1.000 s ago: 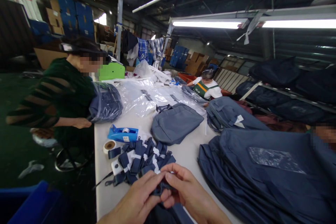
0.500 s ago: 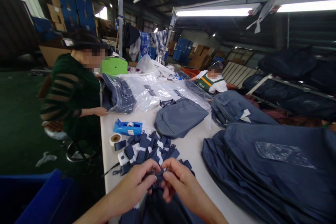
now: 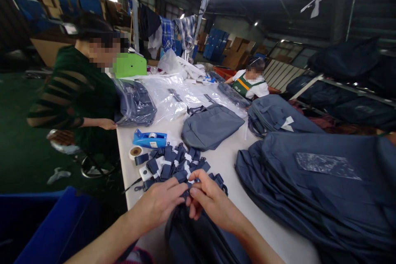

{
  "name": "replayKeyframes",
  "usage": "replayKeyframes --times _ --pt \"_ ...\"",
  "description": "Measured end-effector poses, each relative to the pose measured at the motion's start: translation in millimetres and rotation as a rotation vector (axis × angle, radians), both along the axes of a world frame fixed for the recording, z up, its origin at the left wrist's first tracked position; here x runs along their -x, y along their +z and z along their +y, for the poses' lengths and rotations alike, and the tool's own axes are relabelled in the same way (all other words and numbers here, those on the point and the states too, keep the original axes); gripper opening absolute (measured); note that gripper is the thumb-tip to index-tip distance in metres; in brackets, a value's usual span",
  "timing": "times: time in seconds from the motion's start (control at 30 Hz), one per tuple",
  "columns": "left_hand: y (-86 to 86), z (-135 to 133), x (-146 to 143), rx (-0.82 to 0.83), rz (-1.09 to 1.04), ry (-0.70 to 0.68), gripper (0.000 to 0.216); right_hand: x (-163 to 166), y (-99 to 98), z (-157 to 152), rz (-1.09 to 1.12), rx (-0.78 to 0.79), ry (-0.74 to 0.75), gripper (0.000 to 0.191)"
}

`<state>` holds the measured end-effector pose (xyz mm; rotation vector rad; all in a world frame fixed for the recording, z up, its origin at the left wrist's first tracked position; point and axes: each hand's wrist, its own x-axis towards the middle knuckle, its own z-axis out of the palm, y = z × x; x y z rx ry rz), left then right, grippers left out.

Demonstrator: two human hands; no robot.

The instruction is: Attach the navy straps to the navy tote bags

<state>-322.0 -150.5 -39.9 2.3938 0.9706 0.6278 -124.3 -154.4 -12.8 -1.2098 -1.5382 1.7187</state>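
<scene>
A tape dispenser (image 3: 150,139) lies behind the pile of straps (image 3: 173,167), left of a bag (image 3: 211,126) on the table (image 3: 229,165)

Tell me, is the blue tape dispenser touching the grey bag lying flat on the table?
Apart. The head view shows bare white table between the blue tape dispenser and the grey bag.
</scene>
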Motion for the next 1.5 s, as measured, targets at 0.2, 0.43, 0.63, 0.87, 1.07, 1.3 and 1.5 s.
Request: replayKeyframes --times 0.2,0.43,0.63,0.87,1.07,1.3,1.5 --pt "3.6 9 12 -0.003 0.257 -0.182 0.023 4 -7.3 -2 0.016 0.095 0.059 0.037" --pt "-6.3 0 9 0.009 0.113 -0.155 0.024 1 -15.8 1 0.065 0.131 0.101 0.049" --pt "-9.1 1 9 -0.033 0.238 -0.142 0.007 1 -31.8 -3 0.127 0.181 0.103 0.056" --pt "-24.5 -9 9 0.033 0.018 -0.070 0.014 3 -31.3 -6 0.164 0.163 0.080 0.056" --pt "-37.0 -25 1 0.048 -0.248 0.169 0.015 2 -29.8 -7 0.159 0.169 0.069 0.057" --pt "-36.3 -34 -4 0.102 -0.321 0.271 0.017 7 -30.0 -9 0.120 0.149 0.062 0.048" --pt "-47.8 -27 19 -0.084 -0.139 0.257 0.027 -2 -30.0 -10 -0.276 -0.153 0.090 0.018"
